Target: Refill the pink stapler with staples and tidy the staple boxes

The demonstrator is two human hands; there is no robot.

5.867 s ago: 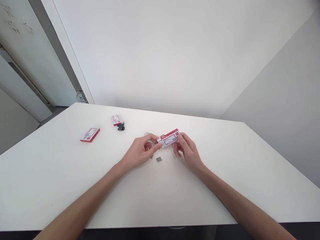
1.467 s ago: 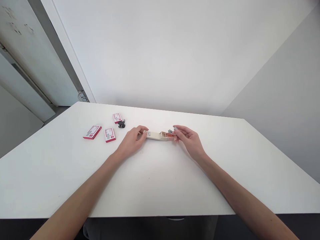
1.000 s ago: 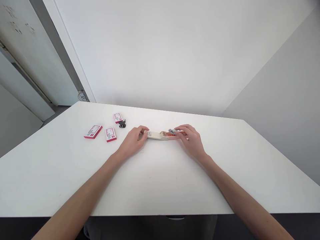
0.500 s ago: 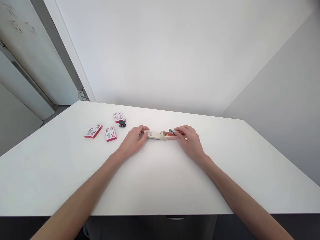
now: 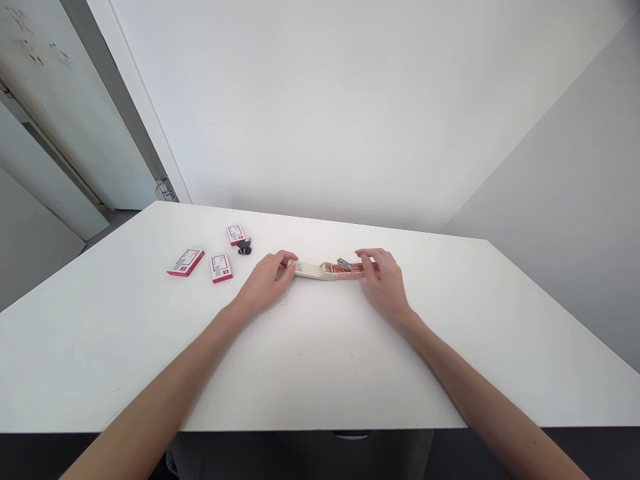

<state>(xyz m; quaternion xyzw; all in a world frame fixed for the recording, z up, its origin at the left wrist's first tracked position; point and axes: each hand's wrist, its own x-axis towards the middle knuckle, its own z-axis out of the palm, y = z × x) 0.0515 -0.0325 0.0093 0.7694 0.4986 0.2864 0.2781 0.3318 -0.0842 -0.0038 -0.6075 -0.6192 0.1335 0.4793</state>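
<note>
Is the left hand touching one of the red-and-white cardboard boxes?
No: the left hand is on the long cream-and-pink plastic case, apart from the nearest red-and-white cardboard box.

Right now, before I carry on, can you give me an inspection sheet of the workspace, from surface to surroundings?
Surface: white table, with small dark specks and faint marks in front of the hands.
Job's things: cream-and-pink case opened out between the hands; a metal piece sits slanted at its pink half.
Clutter: three red-and-white boxes toward the left; a small black item beside the farthest one.
Left hand: fingers pinch the cream end.
Right hand: at the pink end; grip partly hidden.
Cables: a looped cable beyond the table's far left corner.
Surroundings: white wall behind; marked pale panel at left.
</note>
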